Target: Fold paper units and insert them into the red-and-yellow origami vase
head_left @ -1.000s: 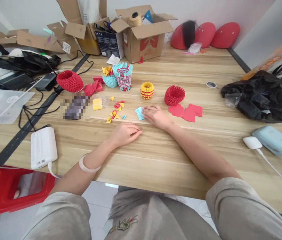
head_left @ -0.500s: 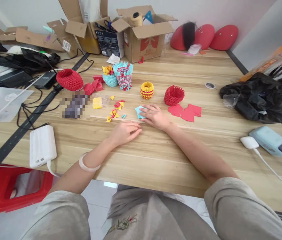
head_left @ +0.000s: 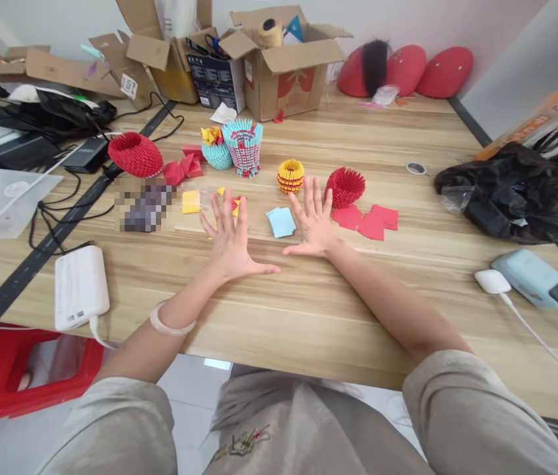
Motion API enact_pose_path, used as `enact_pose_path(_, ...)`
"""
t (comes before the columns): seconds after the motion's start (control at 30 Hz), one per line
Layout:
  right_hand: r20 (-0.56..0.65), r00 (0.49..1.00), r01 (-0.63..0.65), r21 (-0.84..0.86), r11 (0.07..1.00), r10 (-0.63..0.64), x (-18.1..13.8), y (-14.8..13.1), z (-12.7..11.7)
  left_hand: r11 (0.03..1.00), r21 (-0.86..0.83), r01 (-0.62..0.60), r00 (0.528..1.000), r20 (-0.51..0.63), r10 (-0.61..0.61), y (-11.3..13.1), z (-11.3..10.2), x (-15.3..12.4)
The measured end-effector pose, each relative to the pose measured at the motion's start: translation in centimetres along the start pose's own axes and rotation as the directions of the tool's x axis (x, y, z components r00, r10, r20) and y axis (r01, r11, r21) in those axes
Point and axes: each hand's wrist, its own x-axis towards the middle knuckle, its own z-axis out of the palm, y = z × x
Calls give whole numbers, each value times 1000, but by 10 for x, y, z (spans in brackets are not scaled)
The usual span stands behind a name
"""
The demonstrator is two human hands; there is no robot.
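My left hand (head_left: 231, 243) is open with its fingers spread, holding nothing. Its fingers partly cover the small folded red and yellow paper pieces (head_left: 236, 206). My right hand (head_left: 314, 224), also spread open and holding nothing, is just right of a stack of light blue paper (head_left: 281, 222). Red paper sheets (head_left: 378, 222) lie to the right of that hand. Beyond its fingertips stand a yellow and red folded-paper bowl (head_left: 291, 176) and a red folded-paper bowl (head_left: 345, 187). A yellow paper stack (head_left: 190, 202) lies left of my left fingers.
Farther back are a blue and red paper vase (head_left: 243, 150), a small blue paper pot (head_left: 217, 156) and another red paper piece (head_left: 135, 155). Cardboard boxes (head_left: 283, 82) line the wall. A white power bank (head_left: 81, 288) sits front left, a black bag (head_left: 509, 191) at the right.
My right hand has lifted off the blue paper and moved slightly right, uncovering it. Both hands have opened from relaxed, closer fingers to a wide spread; the left fingers now point forward.
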Motion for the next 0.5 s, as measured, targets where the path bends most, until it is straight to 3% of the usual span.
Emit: enact_pose_path(0.5,79,995,-61,-35,998,64,2,-4,0,997,49,-53,989,140,45,-4,4,2)
